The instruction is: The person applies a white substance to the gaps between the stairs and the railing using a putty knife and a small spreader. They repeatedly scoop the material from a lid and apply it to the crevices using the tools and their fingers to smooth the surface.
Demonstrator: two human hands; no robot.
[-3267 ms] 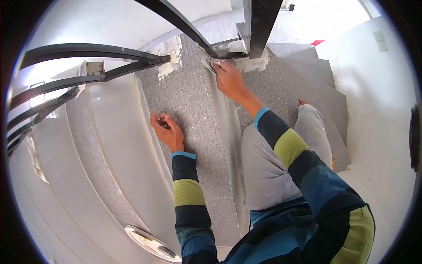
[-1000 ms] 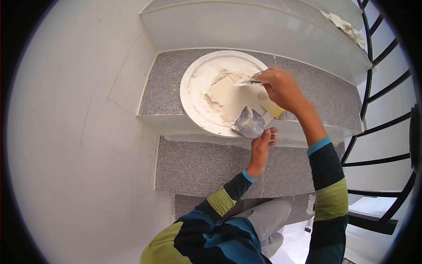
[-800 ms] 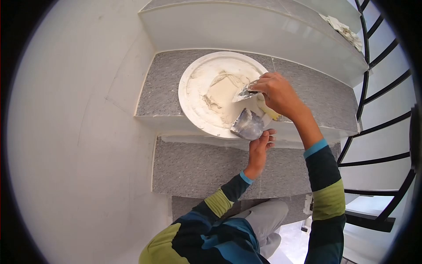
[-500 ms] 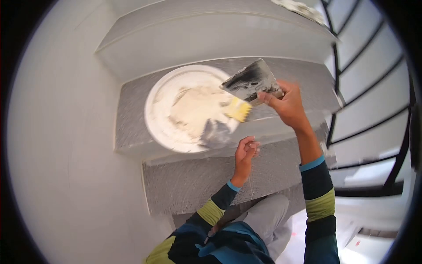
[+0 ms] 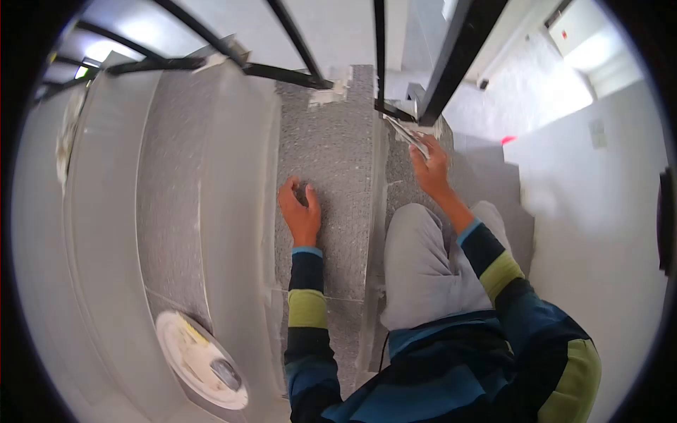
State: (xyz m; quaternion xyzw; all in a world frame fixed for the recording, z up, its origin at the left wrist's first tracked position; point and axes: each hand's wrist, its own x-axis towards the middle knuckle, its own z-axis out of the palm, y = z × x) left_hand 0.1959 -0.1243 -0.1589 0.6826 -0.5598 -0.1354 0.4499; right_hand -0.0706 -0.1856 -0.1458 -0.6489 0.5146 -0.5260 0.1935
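My right hand [image 5: 431, 168] grips a putty knife [image 5: 406, 134]. Its blade carries white filler and points at the foot of the black railing post [image 5: 431, 99], where white filler is smeared on the step edge. My left hand [image 5: 300, 210] rests on the grey speckled stair tread [image 5: 331, 162] with bent fingers and holds nothing. A white plate of filler [image 5: 190, 352] sits on a higher step at the lower left. A second, grey putty knife [image 5: 227, 374] lies on that plate.
Black curved railing bars [image 5: 211, 65] run across the top of the view. White risers [image 5: 233, 183] separate the grey treads. My knee in grey trousers [image 5: 416, 261] rests on the lower step. A white wall [image 5: 599, 204] stands to the right, and lower steps [image 5: 493, 183] descend beyond my right hand.
I have turned from the plate towards the railing. The left hand left the grey knife on the plate and went down onto the tread. The right hand carried its loaded knife to the post base.
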